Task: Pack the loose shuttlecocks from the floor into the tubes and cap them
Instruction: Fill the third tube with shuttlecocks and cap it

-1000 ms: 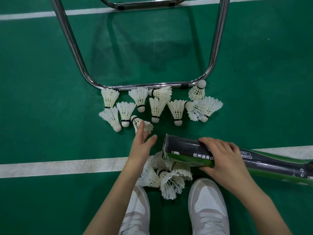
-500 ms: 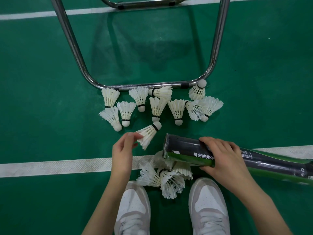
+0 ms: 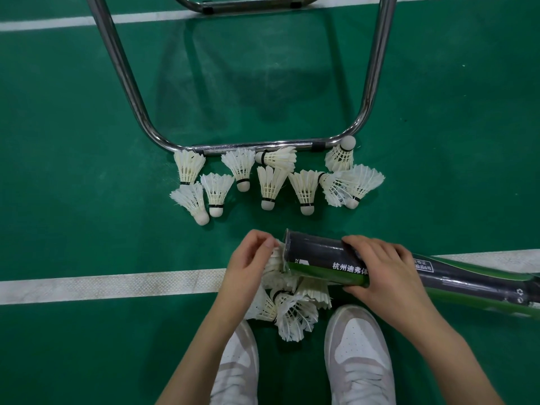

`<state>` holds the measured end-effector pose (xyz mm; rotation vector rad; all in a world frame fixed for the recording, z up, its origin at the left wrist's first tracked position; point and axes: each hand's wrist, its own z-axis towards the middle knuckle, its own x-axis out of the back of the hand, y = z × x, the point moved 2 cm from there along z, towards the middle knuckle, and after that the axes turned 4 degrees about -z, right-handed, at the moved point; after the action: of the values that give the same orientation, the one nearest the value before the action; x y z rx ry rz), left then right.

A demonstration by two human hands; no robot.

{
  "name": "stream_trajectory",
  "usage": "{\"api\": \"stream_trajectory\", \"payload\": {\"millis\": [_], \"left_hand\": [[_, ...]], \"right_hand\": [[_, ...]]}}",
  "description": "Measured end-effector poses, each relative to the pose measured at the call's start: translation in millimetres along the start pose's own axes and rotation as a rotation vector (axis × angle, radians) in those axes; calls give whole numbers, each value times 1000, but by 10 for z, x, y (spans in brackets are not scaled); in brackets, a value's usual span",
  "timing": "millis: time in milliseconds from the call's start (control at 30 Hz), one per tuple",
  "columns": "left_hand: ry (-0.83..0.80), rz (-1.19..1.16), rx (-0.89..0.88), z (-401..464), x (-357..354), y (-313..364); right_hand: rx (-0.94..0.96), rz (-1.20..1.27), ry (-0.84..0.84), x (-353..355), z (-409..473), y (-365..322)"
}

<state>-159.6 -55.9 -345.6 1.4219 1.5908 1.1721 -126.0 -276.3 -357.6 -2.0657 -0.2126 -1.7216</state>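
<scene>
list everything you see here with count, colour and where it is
shuttlecocks in rows: eleven, white, on the floor just below the chair bar
shuttlecocks in a pile: several, white, overlapping, exact count unclear, by the shoes
held shuttlecock: one, white, at the tube mouth
tube: one, black and green, lying nearly level, open end to the left
chair frame: one, chrome, top centre
court lines: two, white, crossing the green floor
shoes: two, white, bottom centre
left hand: pinches the held shuttlecock
right hand: grips the tube
</scene>
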Motion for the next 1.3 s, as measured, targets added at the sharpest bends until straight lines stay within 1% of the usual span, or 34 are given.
{"api": "stream_trajectory", "payload": {"millis": [233, 367, 667, 833, 1033, 1167, 1300], "left_hand": [[-30, -158, 64, -47, -146, 15], [-56, -134, 65, -48, -174, -21], [-47, -100, 69, -55, -209, -46], [-30, -142, 69, -36, -217, -34], [-99, -236, 100, -52, -258, -42], [-149, -221, 105, -82, -265, -48], [-130, -172, 106, -81, -280, -35]], "right_hand": [[0, -8, -5, -1, -4, -14], [5, -20, 2, -6, -11, -10], [5, -26, 28, -5, -9, -15], [2, -24, 18, 1, 8, -5], [2, -31, 19, 3, 0, -9], [6, -31, 17, -1, -12, -20], [4, -35, 14, -12, -21, -25]]}}
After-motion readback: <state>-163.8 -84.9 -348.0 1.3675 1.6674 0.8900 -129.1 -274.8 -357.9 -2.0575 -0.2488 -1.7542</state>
